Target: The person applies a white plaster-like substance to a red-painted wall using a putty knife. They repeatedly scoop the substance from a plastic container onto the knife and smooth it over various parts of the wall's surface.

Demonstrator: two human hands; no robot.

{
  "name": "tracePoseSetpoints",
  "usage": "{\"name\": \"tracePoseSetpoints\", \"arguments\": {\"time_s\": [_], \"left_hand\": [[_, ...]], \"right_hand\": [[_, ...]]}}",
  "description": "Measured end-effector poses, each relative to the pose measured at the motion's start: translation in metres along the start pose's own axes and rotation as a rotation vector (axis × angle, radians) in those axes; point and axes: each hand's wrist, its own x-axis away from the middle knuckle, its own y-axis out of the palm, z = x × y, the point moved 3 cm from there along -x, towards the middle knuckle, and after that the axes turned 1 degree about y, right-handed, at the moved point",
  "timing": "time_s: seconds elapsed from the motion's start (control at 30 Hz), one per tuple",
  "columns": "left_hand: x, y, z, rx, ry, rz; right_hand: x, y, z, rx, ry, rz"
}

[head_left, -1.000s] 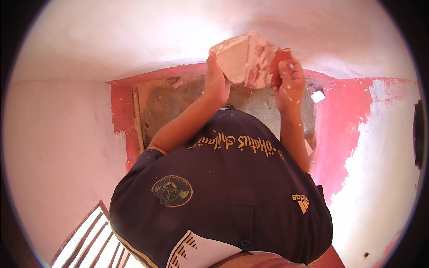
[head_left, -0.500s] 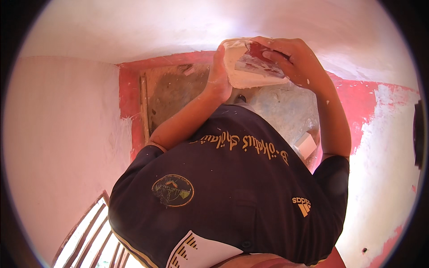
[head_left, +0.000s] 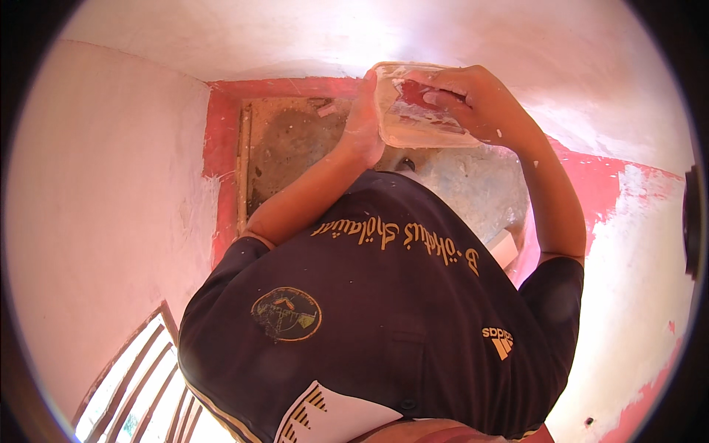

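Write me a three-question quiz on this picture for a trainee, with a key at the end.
1. Multiple choice: what is in the right hand?
A) a paint roller
B) a red tool
C) a hammer

2. True or false: the left hand is well clear of the tub.

3. Open: what colour is the band edging the far side of the floor?

Key:
1. B
2. False; it grips the left side.
3. Pinkish red.
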Motion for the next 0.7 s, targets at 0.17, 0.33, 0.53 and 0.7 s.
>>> {"name": "tracePoseSetpoints", "arguments": {"time_s": [0.17,0.33,0.53,0.7], "left_hand": [[-0.02,-0.024,0.023,-0.053,-0.002,-0.025],[-0.034,-0.037,0.035,-0.056,-0.062,-0.055],[-0.048,-0.047,0.028,-0.069,-0.112,-0.045],[-0.053,-0.038,0.021,-0.11,-0.163,-0.01]], "right_hand": [[-0.034,0.013,0.005,-0.013,-0.027,-0.042],[-0.055,0.013,0.018,-0.209,0.077,-0.099],[-0.054,0.016,0.044,-0.408,0.175,-0.079],[-0.047,0.005,0.056,-0.566,0.229,-0.13]]}}
